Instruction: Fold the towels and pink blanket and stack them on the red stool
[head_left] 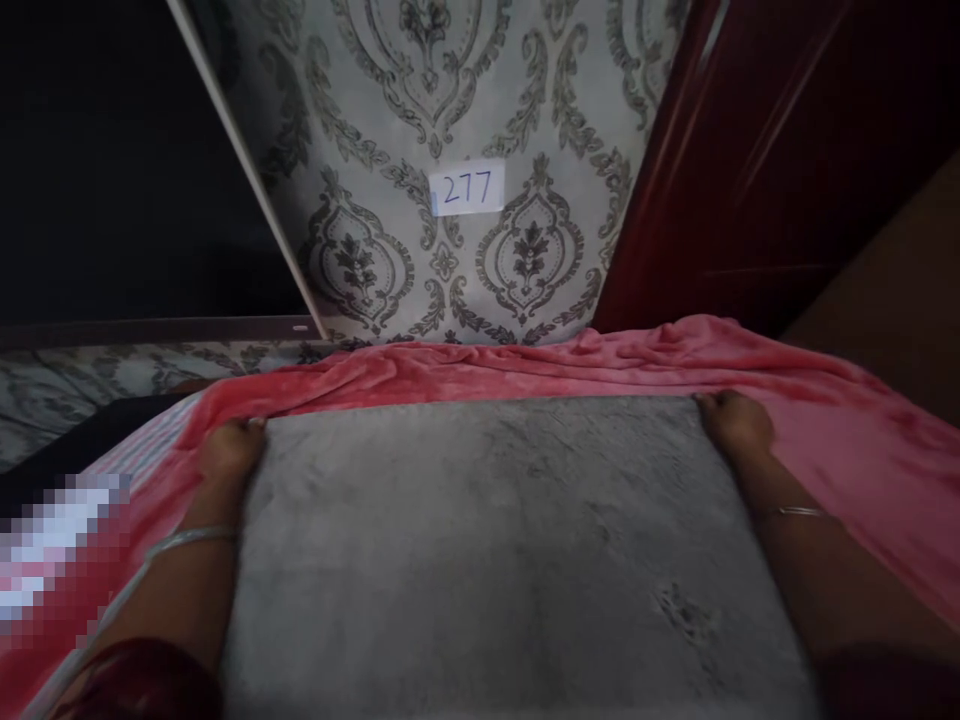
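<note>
Gripping the grey blanket's (510, 540) far corners, both hands, left (231, 448) and right (736, 422), closed; loose pinches could drop it onto the pink sheet (862, 450).

A plain grey cloth (510, 560) lies on a pink blanket (825, 400). Beyond the blanket, the wallpaper (390, 130) is pale grey with darker damask medallions and carries a white label (466, 188) with "277" in blue ink. Right of the wallpaper stands a dark red door (750, 150).

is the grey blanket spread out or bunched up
Spread out: the grey blanket lies flat, left hand and right hand gripping its far corners.
</note>
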